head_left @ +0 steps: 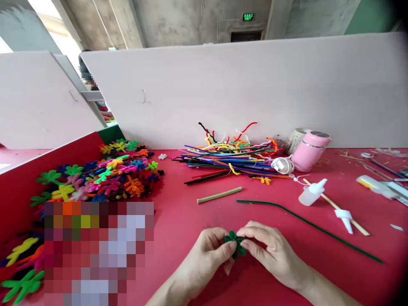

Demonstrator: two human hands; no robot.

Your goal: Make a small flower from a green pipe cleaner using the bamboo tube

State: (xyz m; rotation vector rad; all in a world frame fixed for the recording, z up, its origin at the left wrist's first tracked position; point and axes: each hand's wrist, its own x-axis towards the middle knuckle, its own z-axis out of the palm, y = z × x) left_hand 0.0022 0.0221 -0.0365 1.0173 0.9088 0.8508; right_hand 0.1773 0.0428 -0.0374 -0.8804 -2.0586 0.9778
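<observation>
Between both hands, low in the middle of the view, is a small dark green pipe-cleaner flower [239, 250] with looped petals. My left hand [212, 253] is closed on it, thumb pressed over its centre. From the other side my right hand [270, 250] pinches its right edge between thumb and forefinger; what exactly lies under those fingertips is partly hidden. A long green pipe cleaner [306, 221], bent near its left end, lies on the table beyond my right hand. Farther off, a short pale stick [219, 195] rests on the red surface.
Bundled coloured pipe cleaners [223, 161] lie at the back. Finished pipe-cleaner flowers [108, 178] heap up at left, by a red board [57, 157]. A pink cup-shaped device [311, 151], a white glue bottle [312, 193], a nozzle [344, 219] and a thin stick [361, 227] stand or lie rightward.
</observation>
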